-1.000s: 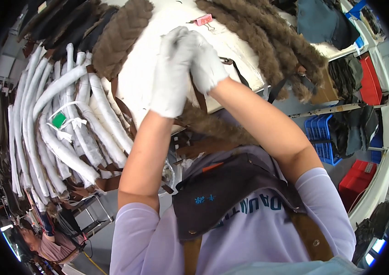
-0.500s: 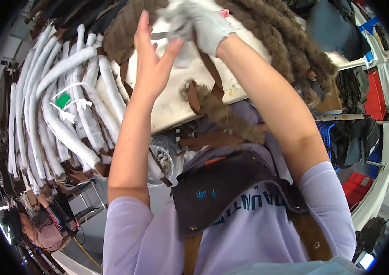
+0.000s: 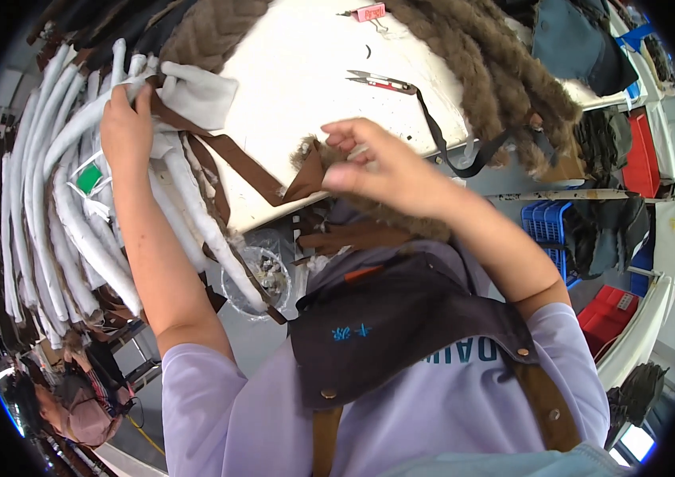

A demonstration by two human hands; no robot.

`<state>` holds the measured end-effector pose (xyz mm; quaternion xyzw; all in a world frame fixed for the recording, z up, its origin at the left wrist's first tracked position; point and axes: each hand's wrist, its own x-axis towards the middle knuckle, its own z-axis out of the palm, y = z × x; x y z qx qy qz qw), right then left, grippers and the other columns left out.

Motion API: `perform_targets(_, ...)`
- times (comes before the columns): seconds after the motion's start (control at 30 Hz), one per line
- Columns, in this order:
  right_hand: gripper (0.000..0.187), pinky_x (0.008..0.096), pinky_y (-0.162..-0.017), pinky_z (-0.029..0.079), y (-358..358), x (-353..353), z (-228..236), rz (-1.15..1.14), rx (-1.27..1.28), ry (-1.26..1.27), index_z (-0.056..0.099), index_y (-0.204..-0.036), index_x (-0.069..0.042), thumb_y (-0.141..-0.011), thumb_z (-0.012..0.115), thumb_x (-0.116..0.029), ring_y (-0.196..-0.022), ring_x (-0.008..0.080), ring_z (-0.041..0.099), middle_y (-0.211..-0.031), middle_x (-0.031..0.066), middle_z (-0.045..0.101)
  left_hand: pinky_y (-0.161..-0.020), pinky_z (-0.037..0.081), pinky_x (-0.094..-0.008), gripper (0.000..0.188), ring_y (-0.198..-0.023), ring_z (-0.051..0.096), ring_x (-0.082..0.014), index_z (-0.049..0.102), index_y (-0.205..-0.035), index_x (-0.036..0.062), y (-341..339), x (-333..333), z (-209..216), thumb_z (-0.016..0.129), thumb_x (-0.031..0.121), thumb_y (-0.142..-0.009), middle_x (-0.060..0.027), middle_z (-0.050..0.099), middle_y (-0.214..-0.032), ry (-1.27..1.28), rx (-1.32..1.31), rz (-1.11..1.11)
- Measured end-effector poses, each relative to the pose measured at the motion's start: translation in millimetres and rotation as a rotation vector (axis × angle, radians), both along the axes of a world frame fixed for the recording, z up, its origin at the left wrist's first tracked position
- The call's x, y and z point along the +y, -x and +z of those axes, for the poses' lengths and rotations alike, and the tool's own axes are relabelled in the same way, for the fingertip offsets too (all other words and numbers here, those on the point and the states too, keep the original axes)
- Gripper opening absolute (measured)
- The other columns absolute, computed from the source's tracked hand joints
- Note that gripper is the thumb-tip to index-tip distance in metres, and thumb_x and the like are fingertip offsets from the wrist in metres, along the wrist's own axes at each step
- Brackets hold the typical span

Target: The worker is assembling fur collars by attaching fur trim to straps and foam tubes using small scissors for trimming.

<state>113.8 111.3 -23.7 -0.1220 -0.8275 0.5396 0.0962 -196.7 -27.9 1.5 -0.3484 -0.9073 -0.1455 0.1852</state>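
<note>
At the left, my left hand (image 3: 125, 127) is closed on the end of a white-wrapped roll (image 3: 87, 115), thumb and fingers pinching it where brown strap shows. Beside that hand a white glove (image 3: 204, 91) lies at the table's left side. My right hand (image 3: 377, 167) is bare, its fingers loosely bent and apart, holding nothing. It hovers over the table's front edge by a brown strap (image 3: 246, 168) whose folded end meets a brown fur strip (image 3: 401, 219). Part of that strip lies under my right forearm.
Thread snips (image 3: 385, 82) on a black band and a pink tag with a clip (image 3: 371, 12) lie on the white table (image 3: 298, 71). Brown fur strips (image 3: 473, 71) cover its right side. A clear bag-lined bin (image 3: 286, 278) stands below the front edge. A blue crate (image 3: 544, 226) is at right.
The glove has come off my right hand and now lies at the left. My left hand has moved left onto the rolls; my right hand has come back nearer to me. The snips are now uncovered.
</note>
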Motion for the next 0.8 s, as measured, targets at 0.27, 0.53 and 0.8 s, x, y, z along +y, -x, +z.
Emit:
perform_targets(0.27, 0.034, 0.0421, -0.072, 0.043, -12, -22, -14, -0.263, 0.076, -0.412, 0.043, -0.098, 0.002, -0.071, 0.062, -0.005, -0.085, 0.0381, 0.051, -0.093, 0.0196, 0.048, -0.083, 0.041, -0.0364, 0.041, -0.092, 0.053, -0.0320, 0.053, -0.103, 0.0008, -149, 4, 19, 0.067, 0.026, -0.075, -0.0154, 0.055, -0.103, -0.256, -0.523, -0.479)
perform_targets(0.53, 0.039, 0.0395, -0.056, 0.046, -50, -28, 12, -0.483, 0.212, -0.591, 0.042, -0.101, 0.000, -0.067, 0.062, -0.002, -0.070, 0.0350, 0.056, -0.082, 0.0160, 0.052, -0.063, 0.036, -0.0332, 0.034, -0.065, 0.047, -0.0263, 0.048, -0.076, 0.0031, -239, 30, 11, 0.071, 0.028, -0.071, -0.0088, 0.048, -0.070, -0.354, -0.383, -0.843)
perform_targets(0.8, 0.020, 0.0375, -0.057, 0.044, -79, -16, 18, -0.373, 0.272, -0.103, 0.042, -0.086, 0.003, -0.073, 0.057, -0.001, -0.070, 0.0395, 0.052, -0.068, 0.0208, 0.051, -0.058, 0.036, -0.0267, 0.034, -0.060, 0.041, -0.0120, 0.052, -0.077, -0.0016, -256, 35, 1, 0.041, 0.027, -0.093, -0.0031, 0.045, -0.064, -0.799, -1.668, -0.951)
